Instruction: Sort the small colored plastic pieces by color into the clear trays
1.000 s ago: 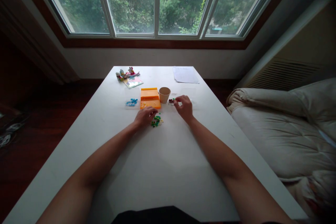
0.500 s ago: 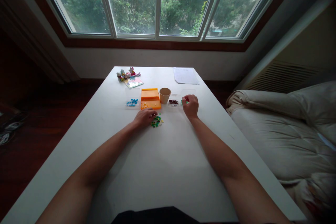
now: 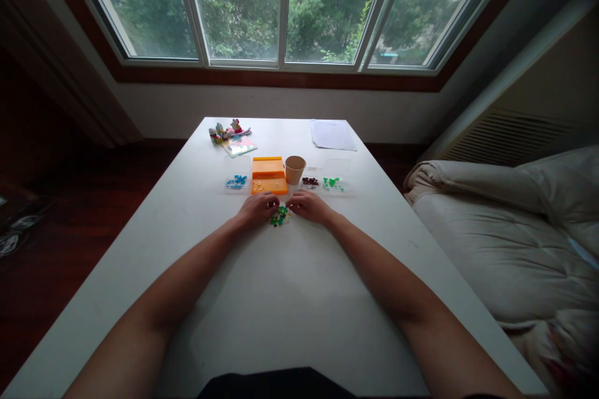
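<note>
Work in hand: small coloured pieces, partly separated by colour, judging by how they lie; one mixed pile point(image 3: 279, 218) of green, pale yellow and dark bits sits at centre frame, unsorted, so this portion appears left to do. Apparently done: blue pieces point(image 3: 236, 182) in a clear tray point(image 3: 238, 166) left of centre, pale bits point(image 3: 259, 187) in the lower half of the orange case point(image 3: 268, 165), dark brown pieces point(image 3: 309, 181) and bright green pieces point(image 3: 332, 183) in separate clear containers right of centre. Left hand point(image 3: 258, 208) rests at the pile's left edge, fingers curled inward; right hand point(image 3: 307, 205) is at its upper right edge, fingertips bent down towards the pieces. Cannot tell whether either hand grips a piece; too small at this scale. Count: hands 2, mixed pile 1, orange case 1, paper cup point(image 3: 295, 171) 1 (contents not visible), clear containers 3, colour groups set apart 4. Single pieces overlap, not countable with confidence. Upper left of frame: a cluster of figurines point(image 3: 229, 131), number uncertain, beside 1 flat card point(image 3: 241, 146); upper right: white paper point(image 3: 333, 135), sheet count unclear
</note>
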`<action>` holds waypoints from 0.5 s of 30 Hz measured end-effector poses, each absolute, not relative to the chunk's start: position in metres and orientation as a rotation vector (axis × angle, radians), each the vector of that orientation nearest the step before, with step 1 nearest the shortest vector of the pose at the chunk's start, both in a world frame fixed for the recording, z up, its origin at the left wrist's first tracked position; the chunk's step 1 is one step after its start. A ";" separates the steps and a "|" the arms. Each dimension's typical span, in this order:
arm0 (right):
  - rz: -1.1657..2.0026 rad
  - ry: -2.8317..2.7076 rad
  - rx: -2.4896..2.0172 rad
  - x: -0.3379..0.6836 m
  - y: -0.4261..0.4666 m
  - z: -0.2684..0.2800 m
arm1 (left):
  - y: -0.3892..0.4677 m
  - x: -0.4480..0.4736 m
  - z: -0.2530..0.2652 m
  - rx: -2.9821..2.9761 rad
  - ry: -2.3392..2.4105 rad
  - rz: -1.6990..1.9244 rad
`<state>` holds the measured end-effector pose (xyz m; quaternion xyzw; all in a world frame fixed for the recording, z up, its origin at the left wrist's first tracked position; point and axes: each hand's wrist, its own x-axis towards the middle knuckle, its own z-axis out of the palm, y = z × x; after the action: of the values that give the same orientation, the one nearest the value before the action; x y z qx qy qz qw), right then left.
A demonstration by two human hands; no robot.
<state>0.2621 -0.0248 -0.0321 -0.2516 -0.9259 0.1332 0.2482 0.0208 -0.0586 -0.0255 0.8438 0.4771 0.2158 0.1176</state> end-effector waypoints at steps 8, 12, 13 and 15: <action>0.321 -2.492 -0.763 0.262 -0.024 -0.034 | -0.058 0.020 -0.029 2.478 1.335 0.648; 0.312 -2.513 -0.751 0.261 -0.023 -0.039 | -0.058 0.020 -0.028 2.445 1.322 0.658; 0.312 -2.524 -0.744 0.261 -0.022 -0.040 | -0.058 0.020 -0.027 2.434 1.340 0.676; 0.313 -2.531 -0.745 0.260 -0.022 -0.042 | -0.058 0.019 -0.026 2.416 1.386 0.711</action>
<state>0.2601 -0.0216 -0.0421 -0.2721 -0.9248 0.1144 0.2398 0.0194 -0.0578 -0.0256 0.8330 0.4779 0.2450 0.1332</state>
